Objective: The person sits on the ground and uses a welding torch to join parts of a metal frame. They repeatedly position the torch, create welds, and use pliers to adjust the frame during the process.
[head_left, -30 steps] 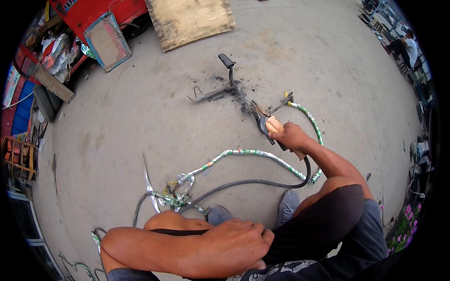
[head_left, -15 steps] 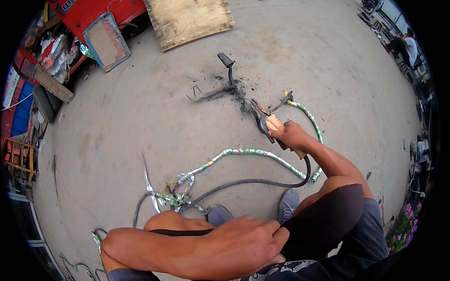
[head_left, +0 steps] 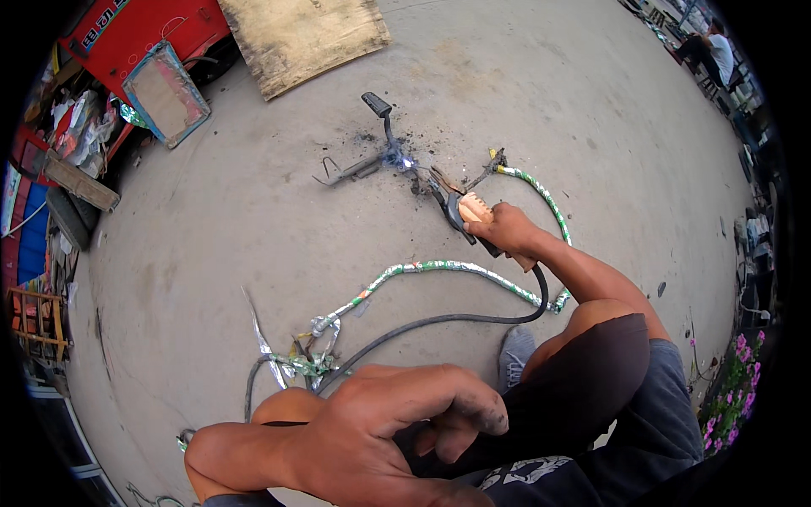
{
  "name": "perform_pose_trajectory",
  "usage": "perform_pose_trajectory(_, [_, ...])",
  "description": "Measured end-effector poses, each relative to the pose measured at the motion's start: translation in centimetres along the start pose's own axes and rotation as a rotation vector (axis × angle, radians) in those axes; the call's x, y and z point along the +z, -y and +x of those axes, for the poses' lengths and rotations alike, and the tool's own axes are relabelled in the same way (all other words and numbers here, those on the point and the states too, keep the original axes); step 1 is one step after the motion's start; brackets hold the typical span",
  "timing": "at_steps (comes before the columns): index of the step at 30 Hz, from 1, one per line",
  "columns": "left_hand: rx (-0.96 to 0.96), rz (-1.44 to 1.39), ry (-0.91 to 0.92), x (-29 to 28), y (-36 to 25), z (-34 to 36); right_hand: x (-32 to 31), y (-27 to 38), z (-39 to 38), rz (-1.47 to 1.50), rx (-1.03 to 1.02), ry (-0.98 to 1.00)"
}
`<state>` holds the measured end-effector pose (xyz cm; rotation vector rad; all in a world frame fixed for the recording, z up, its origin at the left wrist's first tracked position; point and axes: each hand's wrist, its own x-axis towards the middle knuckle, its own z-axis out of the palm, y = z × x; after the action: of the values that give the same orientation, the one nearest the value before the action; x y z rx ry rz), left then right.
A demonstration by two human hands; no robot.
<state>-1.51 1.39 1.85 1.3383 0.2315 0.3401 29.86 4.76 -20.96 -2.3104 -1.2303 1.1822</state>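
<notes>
My right hand (head_left: 508,230) is closed round a welding electrode holder (head_left: 476,209) with a ribbed orange-tan part and dark jaws. A bright bluish arc glows at the joint of a dark metal pedal lever (head_left: 389,127), in front of the holder's jaws. The lever has a black rubber pad at its far end and joins a bar bracket (head_left: 355,169) lying on the concrete. Raised close over my knees, my left hand (head_left: 431,406) has bent, loosely parted fingers with smudged tips and nothing visible in them. A black cable (head_left: 439,319) trails from the holder toward my feet.
A foil-wrapped cable (head_left: 448,266) loops round to a ground clamp (head_left: 498,158) right of the bracket. A wooden board (head_left: 304,42), a framed panel (head_left: 166,93) and a red vehicle (head_left: 144,42) stand at far left. Pink flowers (head_left: 739,384) border the right; a person sits far right.
A bright arc has appeared at the pedal lever's joint. My left hand has come up, its fingers loosening from a closed curl. The whole view has shifted slightly; my right hand keeps the holder.
</notes>
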Motion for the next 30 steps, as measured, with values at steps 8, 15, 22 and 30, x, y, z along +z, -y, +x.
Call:
perform_pose_trajectory(8, [-0.01, -0.109, -0.097, -0.4, 1.0, -1.6, 0.4, 0.3, 0.1, 0.034, -0.031, 0.042])
perform_pose_trajectory(15, [-0.049, 0.029, -0.04, -0.5, -0.8, -0.2, 0.9, -0.4, -0.4, 0.081, -0.012, -0.072])
perform_pose_trajectory(22, [0.067, -0.154, -0.04, -1.0, 1.5, -1.3, 0.4, 0.2, -0.2, 0.028, 0.001, 0.035])
perform_pose_trajectory(30, [0.089, -0.159, -0.082, -0.6, 1.5, -1.4, 0.9, -0.5, 0.1, 0.039, -0.002, 0.013])
